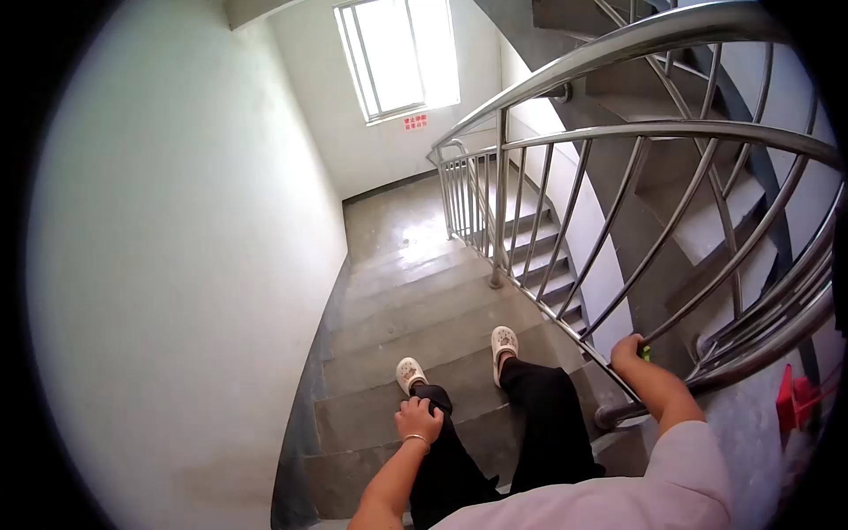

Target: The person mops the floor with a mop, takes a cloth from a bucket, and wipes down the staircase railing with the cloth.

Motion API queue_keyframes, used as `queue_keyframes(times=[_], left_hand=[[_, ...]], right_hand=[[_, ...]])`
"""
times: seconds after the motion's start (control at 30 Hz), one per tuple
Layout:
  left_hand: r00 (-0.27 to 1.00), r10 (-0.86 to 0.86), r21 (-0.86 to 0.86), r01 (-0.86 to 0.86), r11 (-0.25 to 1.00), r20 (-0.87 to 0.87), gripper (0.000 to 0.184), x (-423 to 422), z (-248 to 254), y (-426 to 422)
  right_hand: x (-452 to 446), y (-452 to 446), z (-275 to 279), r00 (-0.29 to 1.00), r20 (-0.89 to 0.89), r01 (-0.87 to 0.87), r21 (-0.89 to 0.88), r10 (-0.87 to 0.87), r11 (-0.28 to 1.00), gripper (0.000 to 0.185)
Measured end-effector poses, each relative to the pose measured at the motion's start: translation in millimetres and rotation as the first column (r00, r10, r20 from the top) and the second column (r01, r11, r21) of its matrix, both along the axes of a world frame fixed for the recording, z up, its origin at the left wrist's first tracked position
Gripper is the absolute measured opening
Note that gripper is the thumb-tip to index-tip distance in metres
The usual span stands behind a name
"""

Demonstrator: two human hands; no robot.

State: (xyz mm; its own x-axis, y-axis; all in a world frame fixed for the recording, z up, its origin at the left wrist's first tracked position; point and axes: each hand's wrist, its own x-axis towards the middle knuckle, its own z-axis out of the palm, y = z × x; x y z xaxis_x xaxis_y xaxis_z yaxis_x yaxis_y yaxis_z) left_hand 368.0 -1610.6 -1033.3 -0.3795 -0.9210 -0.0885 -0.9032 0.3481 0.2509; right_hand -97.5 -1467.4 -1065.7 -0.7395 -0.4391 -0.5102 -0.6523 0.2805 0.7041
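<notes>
My left hand (420, 420), a bracelet at its wrist, rests on the knee of my black trousers (539, 433), its fingers laid over the cloth. Over at the right, my right hand (628, 350) is closed at the lower end of a metal baluster (685, 309) of the stair railing. A small yellow-green thing (646, 353) shows at its fingers; its kind is too small to make out, and the fingers are partly hidden. My feet, in cream clogs (504, 343), are on the concrete steps (389, 353) below me.
The steel handrail (609, 57) curves along the right side. A plain wall (177, 265) bounds the left. Steps lead down to a landing (397, 212) under a bright window (402, 57). A red plastic object (792, 397) is at the far right.
</notes>
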Motion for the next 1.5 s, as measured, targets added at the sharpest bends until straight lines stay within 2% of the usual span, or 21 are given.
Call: queue_keyframes(times=[0.1, 0.17, 0.2, 0.23, 0.3, 0.33, 0.37, 0.4, 0.43, 0.5, 0.53, 0.6, 0.63, 0.73, 0.83, 0.9, 0.97, 1.07, 1.27, 1.43, 1.5], left_hand=[[0.998, -0.032, -0.090, 0.026, 0.996, -0.063, 0.027, -2, -3, 2], [0.999, -0.040, -0.080, 0.041, 0.996, 0.005, 0.028, -4, -13, -7], [0.997, -0.047, -0.055, 0.050, 0.997, 0.055, 0.029, -3, -16, -4], [0.993, -0.064, 0.049, 0.059, 0.997, 0.100, 0.032, -5, -10, -6], [0.992, -0.070, -0.023, 0.073, 0.997, 0.108, 0.028, -10, 0, -7], [0.990, -0.065, 0.042, 0.060, 0.997, 0.129, 0.026, -10, 4, -6], [0.994, -0.045, 0.019, 0.044, 0.999, 0.097, 0.025, -9, 5, -5], [0.999, -0.034, -0.025, 0.035, 0.999, 0.041, 0.025, -8, 4, -6], [1.000, -0.003, -0.051, 0.005, 0.999, 0.028, 0.026, -8, 1, 1], [0.999, -0.012, -0.131, 0.007, 0.991, -0.033, 0.027, -5, -2, 9], [1.000, 0.018, -0.082, -0.020, 0.996, -0.025, 0.027, -3, -4, 4], [0.996, 0.005, -0.122, -0.016, 0.992, -0.086, 0.027, -4, -1, 5], [0.996, 0.036, -0.096, -0.044, 0.994, -0.083, 0.027, 0, 2, 0], [0.995, 0.043, -0.015, -0.045, 0.999, -0.093, 0.027, 3, 8, -9], [0.992, 0.043, 0.034, -0.039, 0.999, -0.115, 0.027, 9, 6, -15], [0.989, 0.071, 0.037, -0.067, 0.997, -0.129, 0.026, 11, 8, -13], [0.989, 0.040, -0.032, -0.044, 0.998, -0.143, 0.026, 13, -1, -13], [0.986, 0.044, -0.012, -0.047, 0.999, -0.161, 0.027, 15, 0, -11], [0.976, 0.051, -0.005, -0.053, 0.999, -0.213, 0.026, 25, 2, -10], [0.970, 0.048, 0.001, -0.049, 0.999, -0.237, 0.025, 27, 1, -11], [0.976, 0.020, 0.006, -0.019, 1.000, -0.216, 0.025, 26, 3, -10]], right_hand=[[-8, -4, -27, 0.995, 0.062, 0.077, -0.015, -0.076, 0.997, 0.029], [0, 0, -24, 0.995, 0.093, 0.028, -0.086, -0.020, 0.996, 0.030], [2, -2, -23, 0.983, 0.164, 0.102, -0.118, -0.082, 0.988, 0.031], [6, -1, -18, 0.977, 0.199, 0.102, -0.090, -0.082, 0.991, 0.030], [1, -2, -27, 0.980, 0.165, 0.126, -0.076, -0.113, 0.989, 0.028], [5, -2, -23, 0.984, 0.157, 0.094, -0.044, -0.086, 0.995, 0.026], [10, 0, -12, 0.987, 0.157, -0.021, -0.021, 0.024, 1.000, 0.024], [6, -2, -17, 0.988, 0.153, 0.004, -0.089, 0.010, 0.996, 0.022], [16, 3, -3, 0.987, 0.122, -0.079, -0.177, 0.101, 0.981, 0.021], [20, 4, 2, 0.983, 0.160, -0.081, -0.061, 0.090, 0.995, 0.023], [21, -3, 4, 0.986, 0.162, -0.034, -0.042, 0.040, 0.999, 0.024], [21, -6, 2, 0.985, 0.171, 0.016, -0.025, -0.011, 1.000, 0.026], [28, -12, 4, 0.985, 0.173, -0.013, 0.002, 0.012, 1.000, 0.026], [34, -18, 14, 0.982, 0.175, 0.078, -0.007, -0.076, 0.997, 0.032], [35, -16, 29, 0.965, 0.239, 0.125, -0.063, -0.107, 0.990, 0.034], [44, -17, 48, 0.974, 0.208, 0.103, -0.065, -0.087, 0.993, 0.035], [49, -21, 69, 0.981, 0.174, 0.097, -0.064, -0.084, 0.993, 0.037], [29, -16, 97, 0.977, 0.214, -0.008, 0.083, -0.010, 0.997, 0.041], [56, -30, 227, 0.986, 0.156, -0.100, 0.213, 0.067, 0.972, 0.037], [42, -11, 230, 0.979, 0.166, -0.134, 0.071, 0.121, 0.988, 0.034], [36, -5, 220, 0.968, 0.165, -0.180, -0.073, 0.190, 0.981, 0.035]])
